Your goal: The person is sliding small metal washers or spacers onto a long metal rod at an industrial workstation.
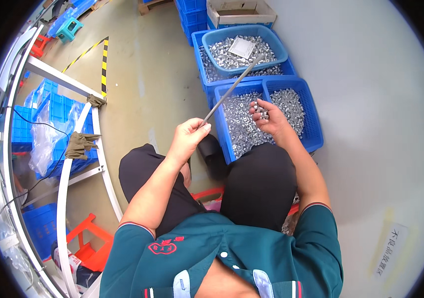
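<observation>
My left hand [188,140] pinches the lower end of a thin grey metal rod [229,92], which slants up to the right over the blue bins. Palm up, my right hand [274,123] cups several small shiny metal nuts [264,115] in its curled fingers. Beneath that hand stands a divided blue bin [314,116], with loose metal nuts [238,116] in its left part and more metal pieces [287,103] in its right part. The rod's far end reaches over a lighter blue basket [282,48] of similar pieces.
A white card [242,47] lies on the basket's pieces. Behind it are an open cardboard box [241,11] and stacked blue crates [191,20]. To my left stands a white metal frame [63,198], with a red stool [90,246] and blue crates [55,111]. A pale wall [370,124] borders the right.
</observation>
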`<state>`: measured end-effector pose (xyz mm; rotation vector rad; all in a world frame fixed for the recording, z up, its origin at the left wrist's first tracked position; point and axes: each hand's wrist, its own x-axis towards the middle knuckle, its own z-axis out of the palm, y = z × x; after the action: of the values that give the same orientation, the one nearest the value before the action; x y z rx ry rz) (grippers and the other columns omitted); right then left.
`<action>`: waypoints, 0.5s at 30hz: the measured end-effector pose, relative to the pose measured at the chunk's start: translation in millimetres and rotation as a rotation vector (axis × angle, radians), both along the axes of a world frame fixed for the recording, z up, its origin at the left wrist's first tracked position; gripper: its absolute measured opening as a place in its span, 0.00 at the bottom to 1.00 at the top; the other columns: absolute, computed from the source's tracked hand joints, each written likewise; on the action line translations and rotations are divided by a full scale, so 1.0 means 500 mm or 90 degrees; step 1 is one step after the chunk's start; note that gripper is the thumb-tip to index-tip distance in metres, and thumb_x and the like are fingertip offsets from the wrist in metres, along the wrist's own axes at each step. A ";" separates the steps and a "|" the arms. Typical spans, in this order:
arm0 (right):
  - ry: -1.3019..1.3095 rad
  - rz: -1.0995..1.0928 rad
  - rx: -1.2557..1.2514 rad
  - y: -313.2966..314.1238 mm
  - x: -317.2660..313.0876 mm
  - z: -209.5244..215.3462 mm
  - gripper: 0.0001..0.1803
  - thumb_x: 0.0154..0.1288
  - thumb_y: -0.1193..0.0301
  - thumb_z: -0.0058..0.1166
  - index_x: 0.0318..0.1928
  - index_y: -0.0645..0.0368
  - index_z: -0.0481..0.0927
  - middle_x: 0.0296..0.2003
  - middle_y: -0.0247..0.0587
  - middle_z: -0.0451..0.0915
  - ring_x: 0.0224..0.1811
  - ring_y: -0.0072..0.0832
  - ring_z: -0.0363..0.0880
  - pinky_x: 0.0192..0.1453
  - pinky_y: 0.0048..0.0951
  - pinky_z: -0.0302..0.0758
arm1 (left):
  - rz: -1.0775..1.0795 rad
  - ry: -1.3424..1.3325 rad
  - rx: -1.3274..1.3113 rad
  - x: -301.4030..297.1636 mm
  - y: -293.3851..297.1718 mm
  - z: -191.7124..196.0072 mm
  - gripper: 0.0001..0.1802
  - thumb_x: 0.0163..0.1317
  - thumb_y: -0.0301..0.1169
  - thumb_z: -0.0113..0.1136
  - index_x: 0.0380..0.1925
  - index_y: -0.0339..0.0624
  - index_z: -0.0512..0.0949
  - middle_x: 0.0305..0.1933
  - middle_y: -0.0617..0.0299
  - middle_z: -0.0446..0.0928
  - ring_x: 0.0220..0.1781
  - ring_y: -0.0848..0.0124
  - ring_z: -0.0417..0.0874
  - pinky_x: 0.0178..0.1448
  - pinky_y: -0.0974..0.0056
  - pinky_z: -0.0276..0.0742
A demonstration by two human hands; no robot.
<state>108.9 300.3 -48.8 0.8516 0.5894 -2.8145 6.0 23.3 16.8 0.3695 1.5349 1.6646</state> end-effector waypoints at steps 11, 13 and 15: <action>0.151 0.021 0.078 0.006 -0.002 0.238 0.18 0.67 0.58 0.44 0.44 0.62 0.73 0.30 0.41 0.72 0.21 0.20 0.66 0.13 0.13 0.58 | -0.014 0.062 0.019 -0.012 -0.028 -0.013 0.10 0.60 0.31 0.58 0.34 0.34 0.77 0.27 0.74 0.70 0.28 0.86 0.66 0.31 0.78 0.60; 0.143 0.001 0.106 0.000 -0.001 0.264 0.21 0.68 0.55 0.41 0.45 0.61 0.72 0.30 0.41 0.72 0.21 0.20 0.66 0.13 0.13 0.58 | -0.013 0.076 0.027 -0.015 -0.029 -0.023 0.09 0.60 0.31 0.58 0.33 0.34 0.77 0.26 0.74 0.71 0.28 0.86 0.66 0.31 0.78 0.61; 0.115 -0.036 0.107 -0.002 0.002 0.276 0.20 0.68 0.56 0.42 0.45 0.61 0.71 0.30 0.41 0.72 0.21 0.20 0.66 0.13 0.13 0.58 | 0.011 0.104 0.050 -0.016 -0.028 -0.030 0.09 0.59 0.33 0.58 0.32 0.38 0.77 0.21 0.75 0.69 0.18 0.87 0.59 0.21 0.77 0.51</action>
<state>110.1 299.5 89.0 0.6533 0.8506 -2.9461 -2.2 9.2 1.9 0.5475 1.5974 1.7473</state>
